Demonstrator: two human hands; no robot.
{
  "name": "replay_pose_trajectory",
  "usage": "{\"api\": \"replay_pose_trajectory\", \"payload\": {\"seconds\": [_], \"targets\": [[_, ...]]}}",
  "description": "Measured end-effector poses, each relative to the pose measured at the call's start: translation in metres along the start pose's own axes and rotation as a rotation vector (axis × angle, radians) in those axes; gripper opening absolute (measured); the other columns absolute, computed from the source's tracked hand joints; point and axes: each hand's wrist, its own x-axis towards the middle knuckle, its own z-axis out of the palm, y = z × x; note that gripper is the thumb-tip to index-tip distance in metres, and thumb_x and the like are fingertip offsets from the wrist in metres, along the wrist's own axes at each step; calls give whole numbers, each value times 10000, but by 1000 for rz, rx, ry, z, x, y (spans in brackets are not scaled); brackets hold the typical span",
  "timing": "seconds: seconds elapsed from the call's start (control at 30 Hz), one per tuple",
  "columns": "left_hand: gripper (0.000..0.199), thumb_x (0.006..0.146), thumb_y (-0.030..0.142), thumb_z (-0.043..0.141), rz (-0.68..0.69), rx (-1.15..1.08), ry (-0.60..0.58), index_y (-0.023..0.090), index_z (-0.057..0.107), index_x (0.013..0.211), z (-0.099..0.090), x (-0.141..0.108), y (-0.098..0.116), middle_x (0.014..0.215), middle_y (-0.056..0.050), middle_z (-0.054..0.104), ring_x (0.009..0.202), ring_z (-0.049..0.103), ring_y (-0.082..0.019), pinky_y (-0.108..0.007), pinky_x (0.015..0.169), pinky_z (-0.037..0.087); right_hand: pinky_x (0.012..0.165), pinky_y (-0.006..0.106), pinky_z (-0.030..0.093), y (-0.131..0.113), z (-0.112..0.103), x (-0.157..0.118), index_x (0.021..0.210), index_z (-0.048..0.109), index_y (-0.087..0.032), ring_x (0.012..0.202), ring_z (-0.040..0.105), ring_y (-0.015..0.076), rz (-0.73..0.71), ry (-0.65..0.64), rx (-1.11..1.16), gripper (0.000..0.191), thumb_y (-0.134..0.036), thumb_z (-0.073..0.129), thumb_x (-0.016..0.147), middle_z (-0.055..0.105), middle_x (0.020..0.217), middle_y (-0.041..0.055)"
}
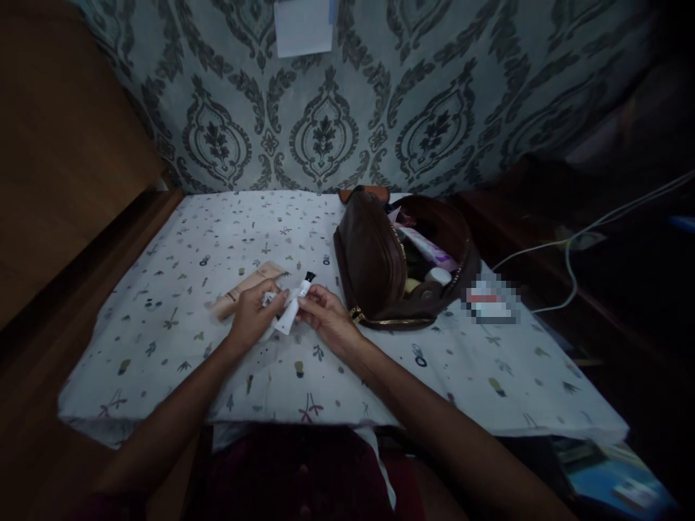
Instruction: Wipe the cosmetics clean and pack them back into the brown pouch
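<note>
A small white tube [287,317] with a black cap is held at a tilt, cap end up, between the fingers of my right hand [331,318]. My left hand [254,311] is closed on a crumpled white tissue or cloth [268,297], with the tissue close against the tube. Behind my left hand, a peach-coloured squeeze tube [266,272] lies flat on the table, partly covered by the hand. Just right of my right hand stands a brown pouch [369,253], unzipped, with several toiletries inside, among them a white-and-purple tube [431,250] and a white round lid [439,276].
A white patterned cloth covers the table [179,354]. An orange-brown item [374,193] lies behind the pouch. Right of the pouch is a pixelated object [491,298], with a white cable [570,271] beyond it. Wooden furniture [65,159] borders the left; patterned wallpaper is behind.
</note>
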Motion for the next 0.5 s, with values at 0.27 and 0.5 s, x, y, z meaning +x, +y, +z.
{"api": "replay_pose_trajectory", "payload": {"seconds": [0.27, 0.5], "targets": [[294, 744, 449, 752, -180, -100, -495, 199, 600, 775, -38, 3, 2, 763, 12, 640, 718, 590, -167, -249, 648, 455, 727, 289, 547, 1, 6, -6, 830, 594, -205, 765, 627, 142, 1, -27, -76, 404, -342, 883, 583, 653, 818, -23], [198, 885, 403, 605, -8, 357, -601, 205, 606, 885, -66, -8, 7, 798, 22, 600, 731, 564, -152, -236, 629, 393, 589, 266, 404, -5, -5, -16, 926, 662, -205, 612, 487, 123, -155, -101, -565, 217, -385, 696, 810, 550, 689, -31]]}}
